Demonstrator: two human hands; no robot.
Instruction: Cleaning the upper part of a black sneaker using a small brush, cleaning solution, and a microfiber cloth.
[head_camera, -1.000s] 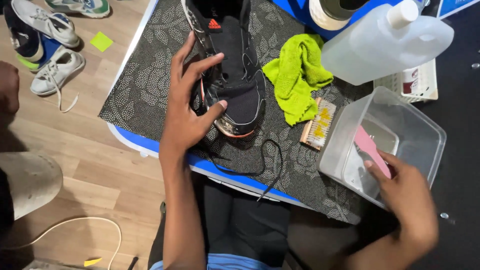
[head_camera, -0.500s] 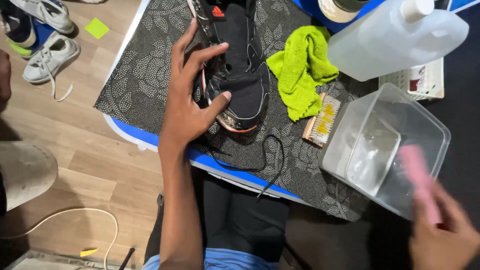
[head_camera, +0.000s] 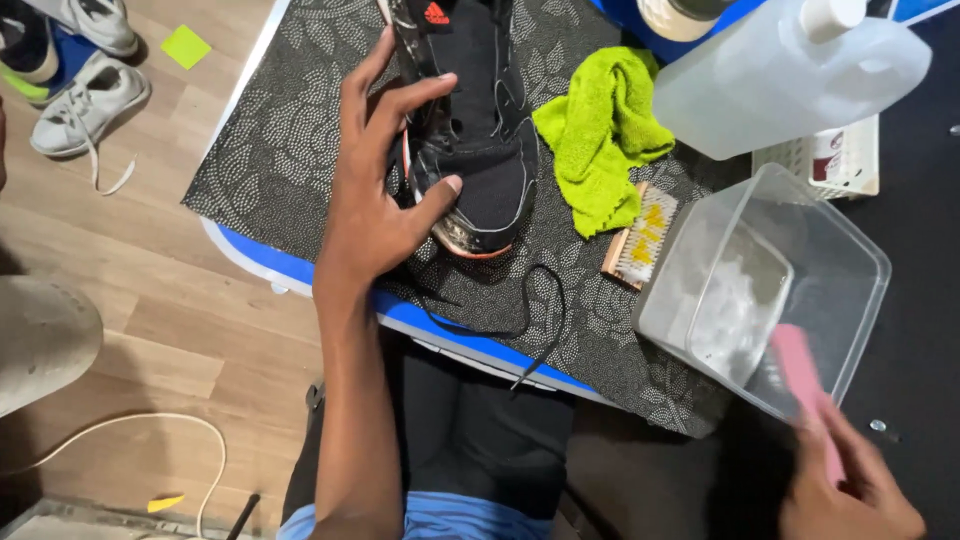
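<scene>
So here's where we're at with the black sneaker (head_camera: 478, 130): it's sitting on the dark patterned mat (head_camera: 280, 150) at the table edge, toe pointing back toward us, and our left hand (head_camera: 385, 190) is spread over its side, fingers splayed and thumb hooked near the toe, pinning it down rather than really gripping. One loose black lace (head_camera: 520, 320) trails off the mat over the blue edge. The toe rim looks a bit scuffed and grimy, so we'd say the scrubbing is barely started or not started at all; hard to call more than that.

Our right hand (head_camera: 850, 490) is down at the lower right, closed around a pink brush (head_camera: 805, 385) whose front end sits over the near rim of the clear plastic tub (head_camera: 850, 250). The shot is blurry there, so we can't tell if it's actually touching.

Containers: the tub has a shallow bit of foamy, whitish water at the bottom, mostly empty otherwise. Behind it lies a big translucent jug (head_camera: 790, 85) with a white cap, tipped on its side; can't tell how full it is. A small white basket (head_camera: 840, 160) sits under it with something inside, too hidden to name.

Also lying around: a lime green cloth (head_camera: 600, 140) just beside the sneaker and a wooden scrub brush (head_camera: 640, 240) between cloth and tub, both unused at this moment.
</scene>
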